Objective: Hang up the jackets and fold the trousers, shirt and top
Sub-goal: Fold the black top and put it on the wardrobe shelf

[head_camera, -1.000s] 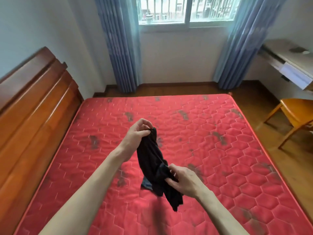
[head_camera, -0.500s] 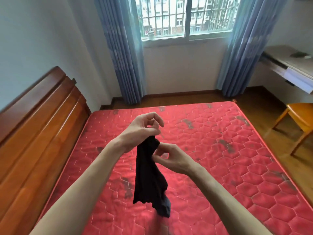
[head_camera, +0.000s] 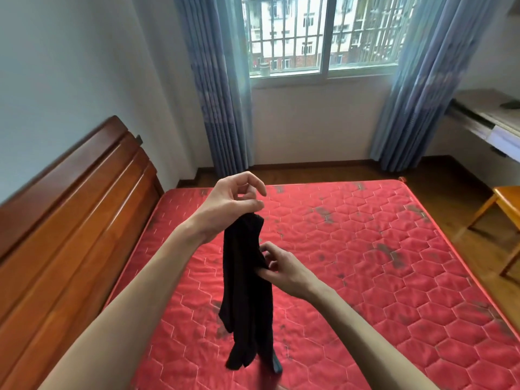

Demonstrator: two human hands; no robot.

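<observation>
A small black garment [head_camera: 247, 288] hangs bunched in the air above the red quilted mattress [head_camera: 365, 277]. My left hand [head_camera: 230, 204] pinches its top end between thumb and fingers, held high. My right hand [head_camera: 281, 266] is lower, to the right of the cloth, and pinches its right edge partway down. The bottom of the garment dangles free, with a bit of bluish lining showing at its lower tip. No jackets, hangers or other clothes are in view.
A wooden headboard [head_camera: 70, 220] runs along the left of the bed. Beyond the bed are a wood floor, a barred window [head_camera: 320, 35] and blue curtains [head_camera: 219, 94]. A shelf desk [head_camera: 489, 119] and a wooden chair [head_camera: 503, 215] stand at the right.
My left hand has lifted the garment higher, so it hangs longer. My right hand left the lower end, came up beside the left hand, then slid down the right edge. The view has tilted upward.
</observation>
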